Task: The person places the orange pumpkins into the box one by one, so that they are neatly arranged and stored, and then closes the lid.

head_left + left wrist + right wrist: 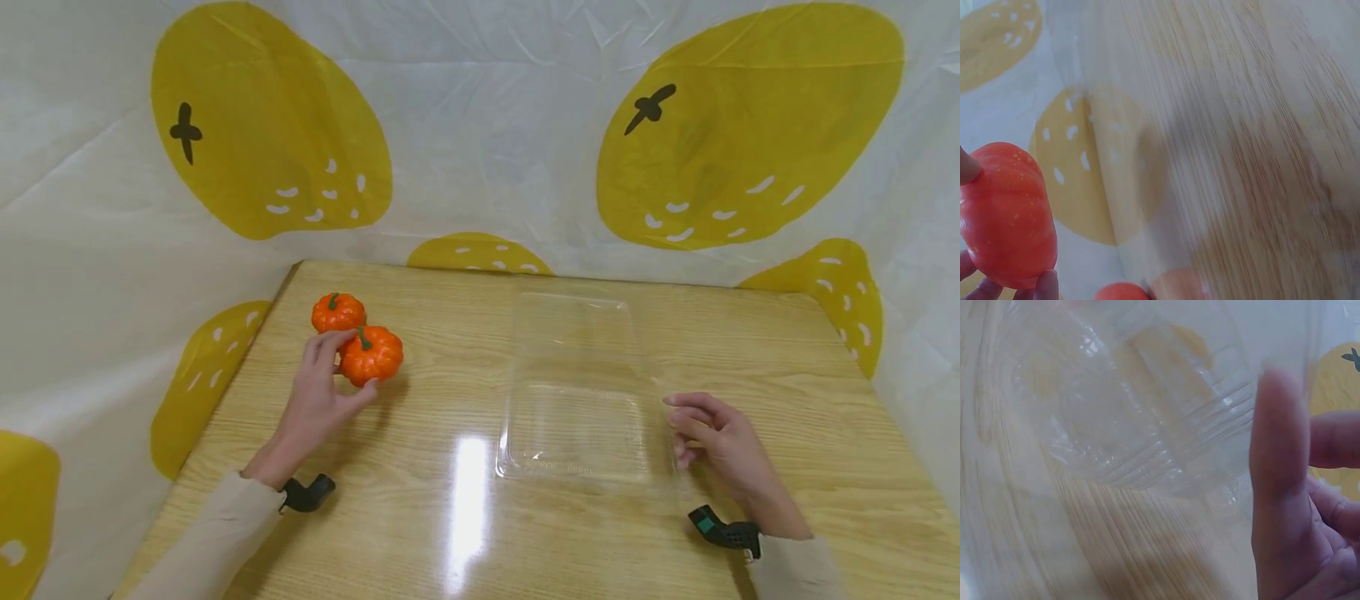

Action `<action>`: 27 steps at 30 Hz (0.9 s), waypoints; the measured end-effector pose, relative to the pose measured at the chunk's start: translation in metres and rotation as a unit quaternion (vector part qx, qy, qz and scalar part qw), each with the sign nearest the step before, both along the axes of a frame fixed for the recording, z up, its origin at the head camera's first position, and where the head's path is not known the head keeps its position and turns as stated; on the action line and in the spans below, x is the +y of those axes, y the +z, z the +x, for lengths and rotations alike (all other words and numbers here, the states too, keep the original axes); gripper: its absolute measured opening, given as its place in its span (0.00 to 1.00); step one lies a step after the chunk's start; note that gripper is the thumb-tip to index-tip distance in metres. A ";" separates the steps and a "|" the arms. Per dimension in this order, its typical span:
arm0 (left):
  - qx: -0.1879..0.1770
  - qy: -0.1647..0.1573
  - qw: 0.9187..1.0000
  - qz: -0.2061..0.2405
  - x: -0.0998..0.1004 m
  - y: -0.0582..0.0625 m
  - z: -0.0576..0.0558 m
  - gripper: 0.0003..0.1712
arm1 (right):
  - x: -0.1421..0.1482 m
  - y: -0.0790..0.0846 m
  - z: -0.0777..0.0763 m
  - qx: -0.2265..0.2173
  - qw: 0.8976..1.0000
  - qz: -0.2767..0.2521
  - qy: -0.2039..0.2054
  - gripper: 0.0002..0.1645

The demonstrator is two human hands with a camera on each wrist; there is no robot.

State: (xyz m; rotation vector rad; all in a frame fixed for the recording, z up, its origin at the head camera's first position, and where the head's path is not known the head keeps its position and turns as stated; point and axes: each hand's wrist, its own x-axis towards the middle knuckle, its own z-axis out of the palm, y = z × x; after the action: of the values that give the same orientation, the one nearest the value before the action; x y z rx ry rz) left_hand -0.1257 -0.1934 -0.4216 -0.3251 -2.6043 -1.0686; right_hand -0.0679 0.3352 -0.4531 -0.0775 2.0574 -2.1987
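Note:
My left hand [322, 383] grips a small orange toy pumpkin [372, 357] with a green stem, fingers at its far side and thumb at the near side. Seen from the left wrist, the fingertips wrap the edges of this pumpkin [1010, 215] above the table. Just behind it lies a second orange pumpkin [337, 312], partly overlapped in the head view. A clear plastic clamshell container [577, 429] lies with its lid [573, 325] laid back. My right hand [720, 446] pinches the container's right rim, thumb [1280, 437] on one side and curled fingers on the other.
The wooden table [442, 308] has a bright light reflection near its front. A white cloth [487, 142] printed with yellow fruit hangs behind the table and along both sides. Each wrist wears a black camera band [307, 493].

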 end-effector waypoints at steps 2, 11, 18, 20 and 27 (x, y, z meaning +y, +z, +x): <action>0.003 -0.006 1.000 -0.001 0.003 0.001 0.000 0.41 | -0.006 0.000 0.000 0.003 1.000 -0.008 0.003 0.13; 0.000 -0.038 0.999 -0.002 0.019 0.007 0.003 0.41 | -0.034 0.000 -0.004 -0.001 1.000 -0.001 0.020 0.10; -0.005 -0.075 0.997 -0.009 0.034 0.014 0.011 0.44 | -0.055 0.001 -0.006 -0.020 0.999 0.007 0.026 0.09; -0.003 -0.086 0.996 -0.010 0.038 0.015 0.013 0.44 | -0.060 0.000 -0.007 -0.019 0.999 0.001 0.029 0.08; -0.017 -0.123 0.992 -0.014 0.051 0.019 0.018 0.43 | -0.073 -0.003 -0.010 -0.017 0.999 -0.004 0.035 0.08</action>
State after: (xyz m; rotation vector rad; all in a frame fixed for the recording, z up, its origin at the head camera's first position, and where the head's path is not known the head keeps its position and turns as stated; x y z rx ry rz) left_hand -0.1079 -0.1427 -0.4027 -0.6535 -2.6623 -1.1226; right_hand -0.0776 0.2625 -0.4565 -0.1093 1.9983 -2.1518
